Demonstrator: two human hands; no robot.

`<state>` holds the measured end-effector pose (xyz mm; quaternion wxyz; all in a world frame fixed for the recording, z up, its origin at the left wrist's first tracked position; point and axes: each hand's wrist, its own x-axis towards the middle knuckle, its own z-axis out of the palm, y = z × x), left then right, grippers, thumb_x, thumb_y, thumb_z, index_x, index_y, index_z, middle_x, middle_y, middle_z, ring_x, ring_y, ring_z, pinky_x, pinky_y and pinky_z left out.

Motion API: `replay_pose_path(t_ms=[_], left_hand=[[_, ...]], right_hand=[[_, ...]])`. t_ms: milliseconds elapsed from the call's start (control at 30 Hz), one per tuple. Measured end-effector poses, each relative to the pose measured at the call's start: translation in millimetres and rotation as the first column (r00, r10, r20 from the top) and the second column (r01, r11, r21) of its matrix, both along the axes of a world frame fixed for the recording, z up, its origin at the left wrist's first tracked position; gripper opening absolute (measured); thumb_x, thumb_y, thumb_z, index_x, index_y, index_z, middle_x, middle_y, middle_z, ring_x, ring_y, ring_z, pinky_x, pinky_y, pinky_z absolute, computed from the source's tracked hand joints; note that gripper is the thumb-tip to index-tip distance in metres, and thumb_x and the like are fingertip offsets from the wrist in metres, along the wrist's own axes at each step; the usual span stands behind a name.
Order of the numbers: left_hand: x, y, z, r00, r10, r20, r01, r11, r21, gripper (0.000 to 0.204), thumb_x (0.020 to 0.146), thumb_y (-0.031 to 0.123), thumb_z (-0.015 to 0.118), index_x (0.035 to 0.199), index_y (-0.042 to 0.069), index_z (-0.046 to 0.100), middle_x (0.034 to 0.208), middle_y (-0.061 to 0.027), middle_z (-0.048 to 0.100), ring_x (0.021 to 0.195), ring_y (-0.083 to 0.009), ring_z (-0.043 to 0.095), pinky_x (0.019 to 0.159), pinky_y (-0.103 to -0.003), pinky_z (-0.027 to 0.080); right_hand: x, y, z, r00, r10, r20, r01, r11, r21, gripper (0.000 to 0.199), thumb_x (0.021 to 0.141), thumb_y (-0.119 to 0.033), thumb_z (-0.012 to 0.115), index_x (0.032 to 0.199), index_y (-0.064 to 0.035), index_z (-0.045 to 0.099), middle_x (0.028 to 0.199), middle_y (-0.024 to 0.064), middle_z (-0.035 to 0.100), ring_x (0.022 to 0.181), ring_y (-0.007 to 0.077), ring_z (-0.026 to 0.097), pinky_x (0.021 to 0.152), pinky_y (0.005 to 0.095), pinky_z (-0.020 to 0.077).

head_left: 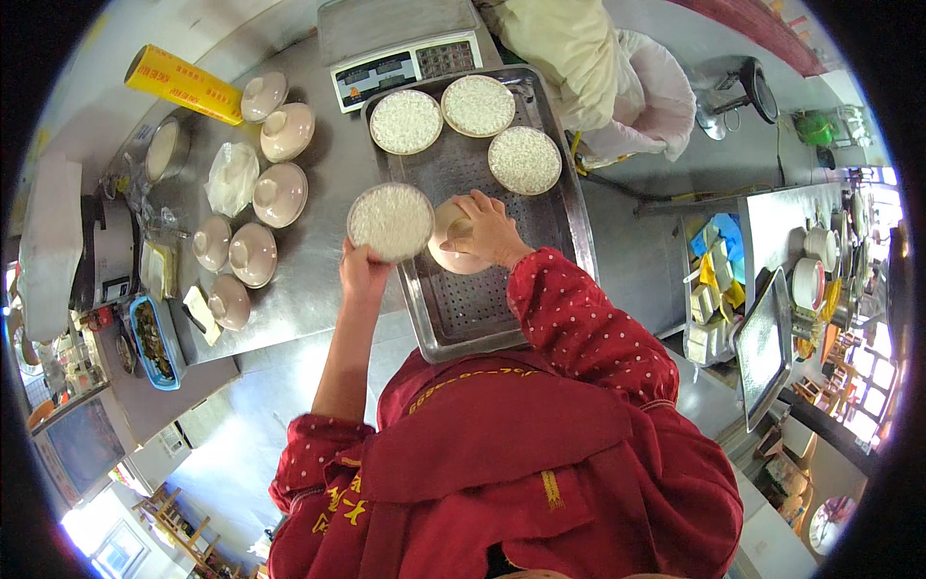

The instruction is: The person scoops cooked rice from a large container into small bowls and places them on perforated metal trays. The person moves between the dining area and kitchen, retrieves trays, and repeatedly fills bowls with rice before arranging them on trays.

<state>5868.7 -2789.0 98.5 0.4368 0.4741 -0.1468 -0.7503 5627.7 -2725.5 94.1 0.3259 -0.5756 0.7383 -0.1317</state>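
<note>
My left hand grips the rim of a bowl filled with white grains that look like rice, held by the left edge of a perforated metal tray. Close beside it, my right hand is closed over an upside-down pale pink bowl, fingers around its base. Whether that bowl rests on the tray or is held just above it, I cannot tell. Toward the tray's far end stand three more filled bowls: one at left, one in the middle and one at right.
Several upside-down pink bowls and a crumpled clear plastic bag lie on the steel counter to the left. A yellow roll is behind them. A scale stands beyond the tray, a lined bin at far right.
</note>
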Motion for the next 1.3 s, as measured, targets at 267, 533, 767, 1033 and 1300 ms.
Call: replay_pose_path(t_ms=[267,533,767,1033,1300], left_hand=[[-62.1,-39.9,-45.6,0.974,0.013,-0.226,0.037,0.976,0.216,0.071,0.068,-0.008,0.042,0.138,-0.005,0.034,0.138,-0.0285,0.039,0.127,-0.0539,0.039,0.101,-0.072,0.039],[-76.9,-31.0,-80.0,0.997,-0.012,-0.079,0.013,1.0,0.023,0.053,0.07,-0.016,0.043,0.123,-0.009,0.046,0.128,-0.0212,0.05,0.124,-0.0424,0.047,0.102,-0.062,0.042],[-51.4,9.1,-102.1,0.954,-0.131,0.269,0.111,0.99,0.088,0.028,0.086,0.003,0.058,0.113,-0.003,0.055,0.111,-0.0134,0.057,0.102,-0.0279,0.058,0.09,-0.046,0.05],[-44.7,83.4,-63.1,0.918,-0.397,0.009,0.375,0.874,0.31,0.042,0.095,0.044,0.058,0.118,0.009,0.061,0.109,-0.0023,0.063,0.097,-0.0173,0.059,0.081,-0.034,0.05],[-28.8,105.2,-21.3,0.77,-0.589,0.244,0.628,0.767,-0.13,0.056,0.086,0.01,0.059,0.139,0.005,0.045,0.133,-0.0085,0.054,0.124,-0.0209,0.051,0.104,-0.037,0.041]], right_hand=[[-4.0,51.9,-2.3,0.972,-0.166,0.168,0.155,0.985,0.076,0.09,0.066,-0.042,0.085,0.141,-0.015,0.043,0.138,0.0205,0.041,0.125,0.045,0.04,0.106,0.0511,0.0369],[0.8,104.7,-25.4,0.932,-0.262,0.249,0.303,0.942,-0.145,0.077,0.074,-0.032,0.079,0.139,-0.008,0.045,0.128,0.0218,0.047,0.117,0.0407,0.047,0.102,0.0457,0.0397],[-2.2,106.9,-29.3,0.929,-0.229,0.291,0.286,0.942,-0.173,0.072,0.074,-0.026,0.079,0.137,-0.009,0.048,0.128,0.0209,0.049,0.119,0.0392,0.048,0.103,0.0442,0.0406],[-12.3,104.2,-36.5,0.905,-0.216,0.368,0.261,0.962,-0.078,0.068,0.08,-0.022,0.075,0.14,-0.0095,0.047,0.133,0.0175,0.048,0.122,0.0322,0.051,0.102,0.038,0.0431],[-6.1,122.8,-29.5,0.276,-0.613,0.74,0.297,0.787,0.541,0.052,0.1,-0.02,0.05,0.15,-0.0182,0.036,0.143,0.01,0.046,0.122,0.0272,0.053,0.088,0.0503,0.0531]])
